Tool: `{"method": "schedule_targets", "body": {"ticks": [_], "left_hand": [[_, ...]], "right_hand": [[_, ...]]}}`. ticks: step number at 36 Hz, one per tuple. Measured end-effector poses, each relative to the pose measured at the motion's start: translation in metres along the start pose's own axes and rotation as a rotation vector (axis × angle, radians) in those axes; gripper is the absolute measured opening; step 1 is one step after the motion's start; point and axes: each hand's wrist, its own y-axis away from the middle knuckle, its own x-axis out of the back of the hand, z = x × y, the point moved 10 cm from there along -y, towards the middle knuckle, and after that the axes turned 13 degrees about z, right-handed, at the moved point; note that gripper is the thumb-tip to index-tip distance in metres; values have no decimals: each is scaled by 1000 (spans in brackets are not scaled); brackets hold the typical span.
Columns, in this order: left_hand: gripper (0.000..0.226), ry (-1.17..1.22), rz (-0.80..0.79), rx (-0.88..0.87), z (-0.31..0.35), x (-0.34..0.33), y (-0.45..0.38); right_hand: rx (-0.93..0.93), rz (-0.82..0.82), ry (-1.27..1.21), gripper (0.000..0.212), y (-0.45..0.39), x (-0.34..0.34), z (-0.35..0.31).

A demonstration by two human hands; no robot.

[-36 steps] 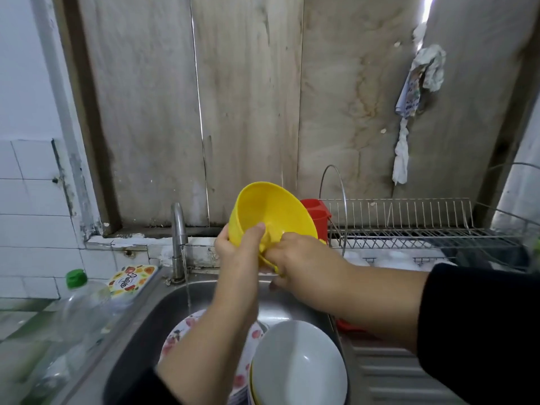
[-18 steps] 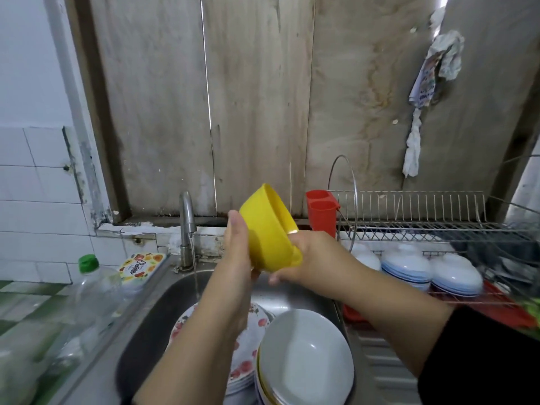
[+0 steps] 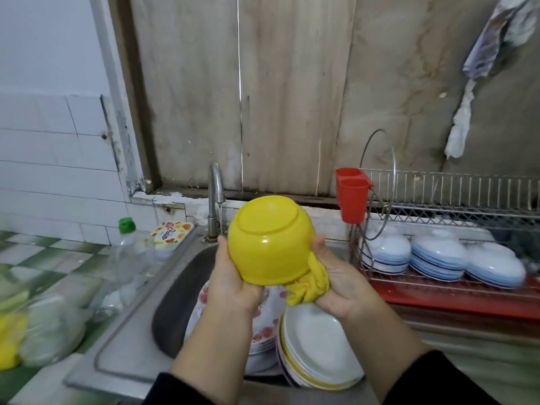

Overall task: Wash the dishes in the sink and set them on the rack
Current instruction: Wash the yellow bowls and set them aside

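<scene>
I hold a yellow plastic bowl [image 3: 270,239] above the sink [image 3: 172,290], its base turned toward me. My left hand [image 3: 233,283] grips the bowl's left side and rim. Gripping a yellow cloth [image 3: 308,285], my right hand [image 3: 340,280] presses it against the bowl's lower right side. In the sink stand floral plates [image 3: 264,323] and stacked white plates [image 3: 317,343]. The wire rack [image 3: 447,206] at right holds several upturned white-and-blue bowls [image 3: 436,258] on its lower tier.
The tap [image 3: 215,197] runs a thin stream behind the bowl. A red cutlery holder [image 3: 352,194] hangs on the rack's left end, a red drip tray [image 3: 455,299] beneath. Left of the sink stand a green-capped clear bottle [image 3: 125,258] and a floral box [image 3: 172,233].
The bowl has turned from showing its inside to showing its base. The yellow cloth now shows in my right hand at the bowl's side. The view has dropped, showing more of the rack.
</scene>
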Motion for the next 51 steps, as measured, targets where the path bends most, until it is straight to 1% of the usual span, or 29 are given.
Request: {"method": "schedule_targets", "body": {"ticks": [2, 4, 6, 7, 9, 11, 12, 14, 15, 17, 20, 21, 23, 25, 27, 29, 31, 33, 35, 36, 38, 41, 43, 44, 46, 47, 49, 50, 51], "left_hand": [[45, 9, 22, -66, 17, 4, 2], [39, 8, 36, -144, 35, 8, 7], [33, -28, 77, -245, 53, 16, 10], [33, -64, 103, -295, 60, 20, 11], [33, -149, 146, -409, 70, 25, 15], [32, -248, 184, -523, 73, 28, 18], [30, -297, 180, -564, 71, 26, 21], [24, -377, 143, -627, 66, 19, 26], [23, -416, 141, -648, 63, 17, 28], [23, -448, 168, -686, 64, 17, 32], [25, -448, 236, -757, 78, 24, 35], [26, -454, 249, -776, 82, 25, 37], [25, -447, 208, -775, 81, 19, 41], [24, -487, 151, -747, 71, 9, 46], [22, -541, 128, -735, 63, 0, 49], [16, -612, 137, -740, 60, -6, 50], [14, -662, 162, -779, 65, -7, 53], [16, -692, 190, -804, 72, -5, 55], [33, -715, 201, -826, 76, -3, 53], [36, -720, 209, -823, 76, -3, 53], [21, -709, 200, -793, 74, -4, 52], [22, -777, 167, -817, 74, -17, 56], [24, -846, 145, -853, 74, -27, 57], [23, -879, 140, -868, 73, -31, 59], [30, -937, 129, -886, 66, -37, 61], [40, -953, 129, -903, 63, -38, 61], [57, -934, 170, -903, 64, -33, 62], [61, -920, 191, -889, 66, -29, 59], [63, -927, 195, -880, 67, -26, 56]], "right_hand": [[-25, -13, -44, 84, -1, 5, 4], [-19, 3, -104, 79, -2, 13, 1], [0, 126, -126, 71, -5, 25, -3], [31, 233, -94, 60, -7, 35, -8], [124, 404, 24, 35, -6, 49, -22], [276, 461, 236, 22, -2, 43, -43], [366, 455, 395, 19, 2, 31, -52], [539, 387, 722, 23, 12, -2, -58], [604, 334, 832, 26, 16, -16, -56], [664, 262, 937, 31, 24, -31, -48], [639, 218, 989, 38, 31, -23, -41], [631, 215, 1030, 37, 32, -19, -40], [649, 240, 1196, 32, 29, -11, -43], [697, 328, 1317, 27, 21, -8, -55], [723, 374, 1202, 33, 17, -13, -67], [725, 344, 1065, 39, 20, -24, -69], [726, 296, 1039, 41, 28, -29, -63], [731, 243, 1034, 39, 37, -28, -53], [727, 204, 1144, 28, 35, -22, -46], [687, 210, 1213, 23, 30, -15, -43], [567, 268, 1214, 18, 16, 2, -46], [416, 472, 866, 18, 11, 22, -69], [489, 504, 688, 27, 14, 12, -91], [542, 462, 684, 28, 15, 0, -98], [605, 278, 840, 35, 8, -32, -89], [646, 199, 1007, 38, 5, -43, -76], [870, 66, 1400, 60, 7, -58, -49], [982, 2, 1502, 68, 12, -63, -39], [1044, -59, 1562, 68, 16, -67, -32]]}}
